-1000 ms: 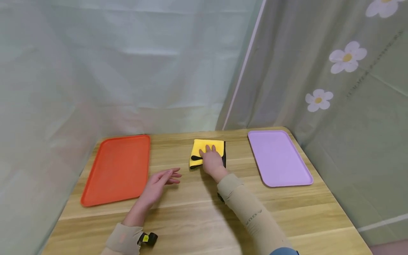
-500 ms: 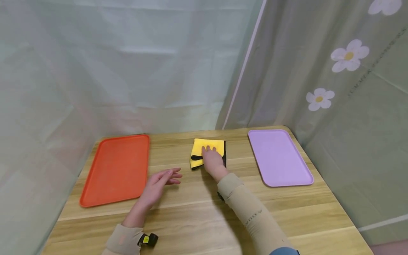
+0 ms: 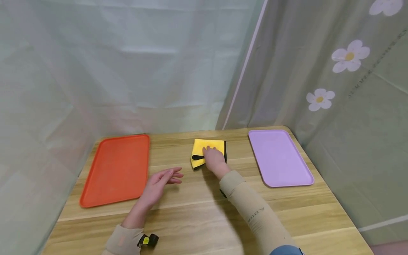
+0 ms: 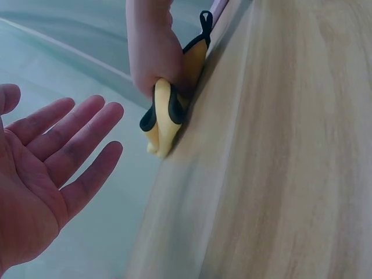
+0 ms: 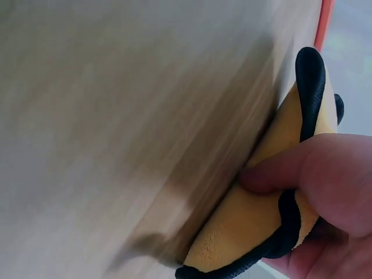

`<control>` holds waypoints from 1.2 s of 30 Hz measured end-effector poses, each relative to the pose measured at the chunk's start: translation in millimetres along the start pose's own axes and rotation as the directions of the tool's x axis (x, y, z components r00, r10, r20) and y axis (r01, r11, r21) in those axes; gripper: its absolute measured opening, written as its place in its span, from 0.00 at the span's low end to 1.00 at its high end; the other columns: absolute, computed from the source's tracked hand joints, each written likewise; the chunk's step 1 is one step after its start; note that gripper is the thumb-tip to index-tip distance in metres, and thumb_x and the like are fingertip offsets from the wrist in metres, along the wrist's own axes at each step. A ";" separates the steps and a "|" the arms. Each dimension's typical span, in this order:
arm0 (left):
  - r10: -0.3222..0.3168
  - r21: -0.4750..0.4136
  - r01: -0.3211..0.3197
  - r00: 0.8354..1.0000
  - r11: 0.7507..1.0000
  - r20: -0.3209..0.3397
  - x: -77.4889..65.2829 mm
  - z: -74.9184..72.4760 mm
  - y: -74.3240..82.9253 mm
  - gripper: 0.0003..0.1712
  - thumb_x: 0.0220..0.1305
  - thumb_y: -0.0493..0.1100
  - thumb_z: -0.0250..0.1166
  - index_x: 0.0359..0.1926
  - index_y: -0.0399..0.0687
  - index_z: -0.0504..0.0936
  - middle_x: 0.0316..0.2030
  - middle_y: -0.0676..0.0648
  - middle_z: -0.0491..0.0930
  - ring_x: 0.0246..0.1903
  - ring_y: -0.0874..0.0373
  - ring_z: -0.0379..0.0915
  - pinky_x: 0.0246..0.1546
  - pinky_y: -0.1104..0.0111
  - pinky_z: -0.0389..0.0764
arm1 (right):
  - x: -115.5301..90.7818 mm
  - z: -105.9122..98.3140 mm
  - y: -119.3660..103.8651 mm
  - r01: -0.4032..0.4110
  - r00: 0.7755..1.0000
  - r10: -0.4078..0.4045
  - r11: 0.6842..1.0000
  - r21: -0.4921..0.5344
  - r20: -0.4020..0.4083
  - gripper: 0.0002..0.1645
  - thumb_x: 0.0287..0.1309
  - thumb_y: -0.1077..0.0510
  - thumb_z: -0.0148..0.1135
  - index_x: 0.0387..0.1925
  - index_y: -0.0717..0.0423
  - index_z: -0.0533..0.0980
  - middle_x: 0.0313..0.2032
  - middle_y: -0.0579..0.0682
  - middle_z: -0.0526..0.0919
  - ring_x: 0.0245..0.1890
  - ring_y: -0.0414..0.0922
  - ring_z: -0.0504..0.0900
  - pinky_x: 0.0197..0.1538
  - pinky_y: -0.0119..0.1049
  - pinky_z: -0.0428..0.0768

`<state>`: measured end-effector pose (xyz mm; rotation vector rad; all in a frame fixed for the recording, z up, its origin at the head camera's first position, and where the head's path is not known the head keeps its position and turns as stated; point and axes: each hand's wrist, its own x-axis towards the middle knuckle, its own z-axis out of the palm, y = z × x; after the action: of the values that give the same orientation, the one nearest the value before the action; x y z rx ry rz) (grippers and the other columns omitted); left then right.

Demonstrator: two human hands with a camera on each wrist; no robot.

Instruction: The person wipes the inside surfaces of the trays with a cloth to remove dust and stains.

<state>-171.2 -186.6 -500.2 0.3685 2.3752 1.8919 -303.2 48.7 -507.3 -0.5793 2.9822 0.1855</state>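
A folded yellow cloth [image 3: 201,144] with black edging lies toward the back middle of the wooden table. My right hand [image 3: 214,158] pinches its near edge. In the right wrist view the thumb [image 5: 279,171] presses into the cloth [image 5: 232,232], while the fingers curl behind it, partly hidden. The cloth's near side bulges up in the left wrist view, and a black loop [image 4: 206,24] sticks out at its far end. My left hand [image 3: 160,181] hovers over the table left of the cloth, holding nothing, its fingers [image 4: 84,136] loosely extended.
A red tray [image 3: 118,170] lies on the left of the table [image 3: 191,219], and a purple tray [image 3: 280,159] on the right. Pale curtains [image 3: 159,71] hang close behind the table and along both sides. A small black device [image 3: 149,240] is strapped at the left wrist.
The right hand's fingers have drawn in from lying spread on the cloth to gripping its near edge. The cloth's near folds have shifted slightly right. The left hand has barely moved.
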 end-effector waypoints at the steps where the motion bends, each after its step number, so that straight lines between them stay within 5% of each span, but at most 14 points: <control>1: 0.002 0.001 -0.002 1.000 1.000 0.005 -0.5 0.1 0.9 0.28 0.89 0.51 0.46 0.68 0.37 0.80 0.55 0.39 0.88 0.50 0.41 0.88 0.63 0.54 0.81 | 0.1 -0.4 1.2 0.011 1.000 -0.011 1.000 -0.003 0.002 0.30 0.80 0.63 0.52 0.79 0.54 0.68 0.73 0.57 0.75 0.68 0.58 0.79 0.55 0.46 0.87; 9: 0.003 0.023 -0.003 1.000 1.000 0.003 -2.7 -0.8 6.3 0.27 0.88 0.51 0.46 0.68 0.37 0.81 0.55 0.41 0.88 0.48 0.48 0.89 0.63 0.61 0.80 | 2.9 -7.6 14.3 0.038 0.999 -0.041 0.990 0.139 0.013 0.30 0.77 0.66 0.55 0.76 0.52 0.73 0.72 0.56 0.77 0.63 0.56 0.82 0.60 0.47 0.84; 16: 0.003 0.023 -0.003 1.000 1.000 0.001 -4.3 -4.8 4.4 0.27 0.88 0.50 0.47 0.67 0.35 0.81 0.54 0.39 0.88 0.49 0.45 0.89 0.62 0.61 0.81 | 0.9 -11.8 28.5 0.039 0.999 -0.030 0.942 0.335 -0.032 0.34 0.68 0.74 0.52 0.68 0.49 0.81 0.65 0.51 0.84 0.65 0.54 0.82 0.63 0.48 0.82; 19: 0.011 0.017 -0.011 1.000 1.000 0.003 -5.0 -6.4 3.0 0.27 0.88 0.50 0.46 0.68 0.35 0.80 0.55 0.38 0.88 0.49 0.44 0.89 0.62 0.62 0.81 | -6.3 -13.9 37.9 0.047 0.996 -0.013 0.906 0.420 -0.083 0.38 0.59 0.77 0.52 0.67 0.50 0.82 0.63 0.54 0.85 0.62 0.55 0.83 0.58 0.49 0.84; 22: 0.029 0.012 -0.029 1.000 1.000 0.007 -5.2 -8.1 2.5 0.28 0.89 0.49 0.46 0.68 0.34 0.80 0.55 0.37 0.88 0.49 0.41 0.88 0.63 0.62 0.80 | -21.8 -16.0 51.6 0.040 0.989 0.049 0.827 0.561 -0.143 0.44 0.52 0.79 0.52 0.69 0.51 0.80 0.63 0.58 0.84 0.55 0.56 0.84 0.51 0.49 0.83; 27: 0.038 -0.006 -0.038 0.999 0.999 -0.008 -6.5 -12.1 1.8 0.27 0.89 0.48 0.46 0.69 0.33 0.79 0.55 0.36 0.87 0.50 0.37 0.87 0.62 0.61 0.81 | -61.3 -29.5 71.8 0.079 0.956 0.166 0.649 0.756 -0.243 0.47 0.50 0.80 0.49 0.72 0.53 0.77 0.64 0.60 0.83 0.43 0.55 0.80 0.37 0.42 0.76; 31: 0.027 -0.006 -0.027 0.999 1.000 -0.033 -9.8 -15.3 1.6 0.26 0.88 0.47 0.47 0.68 0.32 0.79 0.54 0.35 0.87 0.49 0.39 0.88 0.61 0.62 0.82 | -88.4 -44.7 81.7 0.138 0.905 0.238 0.620 0.773 -0.352 0.45 0.53 0.81 0.49 0.70 0.53 0.80 0.63 0.60 0.84 0.41 0.55 0.82 0.35 0.42 0.72; 36: -0.013 0.020 0.014 0.998 1.000 -0.059 -13.9 -24.4 0.8 0.27 0.88 0.49 0.48 0.69 0.34 0.79 0.55 0.34 0.87 0.50 0.41 0.88 0.61 0.70 0.78 | -104.7 -53.7 89.3 0.220 0.838 0.274 0.621 0.752 -0.471 0.42 0.53 0.81 0.50 0.67 0.54 0.82 0.61 0.57 0.86 0.58 0.57 0.85 0.45 0.47 0.77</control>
<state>-162.8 -212.8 -495.0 0.3015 2.4296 1.8998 -244.2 161.9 -432.8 -0.4997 3.0724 -1.4910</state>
